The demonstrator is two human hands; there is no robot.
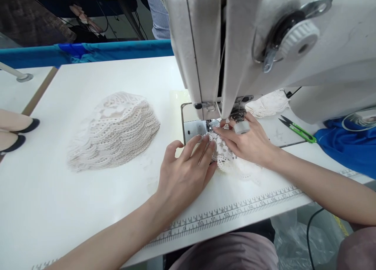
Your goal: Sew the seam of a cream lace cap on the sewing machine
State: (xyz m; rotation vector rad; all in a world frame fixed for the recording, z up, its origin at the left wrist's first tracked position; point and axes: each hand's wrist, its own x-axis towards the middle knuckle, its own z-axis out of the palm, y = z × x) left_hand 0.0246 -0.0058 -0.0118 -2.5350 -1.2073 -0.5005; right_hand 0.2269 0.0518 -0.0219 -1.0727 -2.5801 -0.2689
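Note:
A white sewing machine (pixel 264 46) stands over the white table (pixel 58 207). A small piece of white lace (pixel 227 160) lies on the metal needle plate (pixel 192 129) under the presser foot (pixel 213 124). My left hand (pixel 185 172) rests flat on the lace's left edge, fingers stretched toward the needle. My right hand (pixel 249 142) lies on the lace from the right, fingers extended and pressing it beside the foot.
A stack of cream lace pieces (pixel 114 131) sits to the left. More lace (pixel 268 103) lies behind the machine. Green thread snips (pixel 298 129) and blue cloth (pixel 346 146) are at right. A ruler strip (pixel 235 211) runs along the front edge. Another person's feet (pixel 17 133) show at left.

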